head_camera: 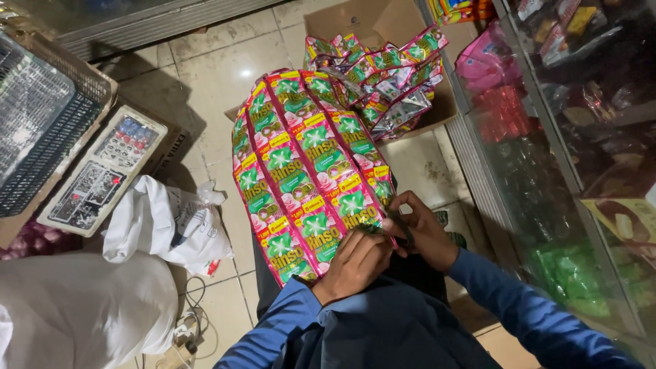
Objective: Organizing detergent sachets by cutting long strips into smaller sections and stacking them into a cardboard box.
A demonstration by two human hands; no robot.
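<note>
Several long strips of red-and-green sachets (304, 171) lie draped over my lap, running away from me toward an open cardboard box (383, 20) on the tiled floor. My left hand (355, 263) presses on the near ends of the strips, fingers closed around them. My right hand (420, 229) pinches the same near ends from the right side. More loose sachet strips (383, 75) are heaped in the box. Both sleeves are blue.
A glass display cabinet (567, 137) full of packaged goods stands at right. On the left are a dark plastic basket (41, 116), a carded toy set (102, 171), white plastic bags (164, 225) and a large white sack (75, 307). Cables lie on the floor.
</note>
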